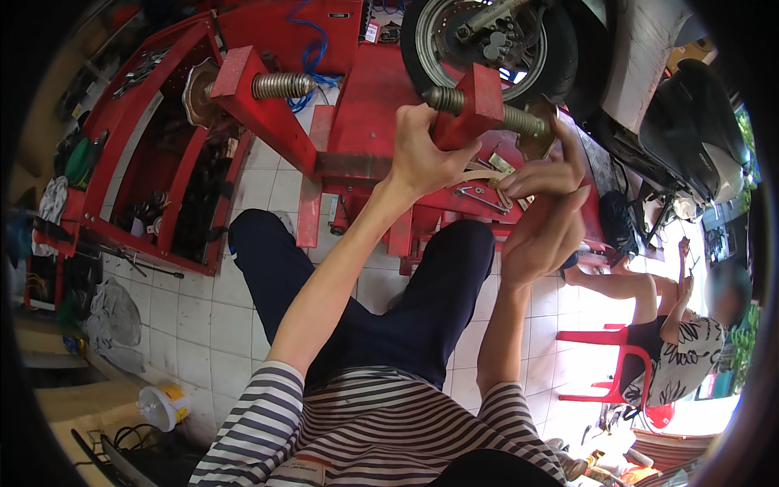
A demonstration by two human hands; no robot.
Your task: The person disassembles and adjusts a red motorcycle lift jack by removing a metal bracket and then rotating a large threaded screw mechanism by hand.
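Note:
My left hand (426, 158) is wrapped round a red steel post (471, 105), its thumb along the near side and its fingertips by the pointed end of a threaded screw (446, 100). That screw passes through the post and carries a worn, brass-coloured hand wheel (535, 130) at its right end. My right hand (544, 227) is turned with its fingers curled, one of them against the wheel's rim. Facing this post on the left stands a matching red post (243, 85) with its own threaded screw (282, 85) and wheel (199, 93).
A motorbike wheel (418, 49) stands just beyond the posts. Spanners (479, 197) lie on the red bench below my hands. A red tool cabinet (122, 154) is at left, a white bucket (162, 408) at lower left. Another person (682, 349) sits on a red chair (596, 334) at right.

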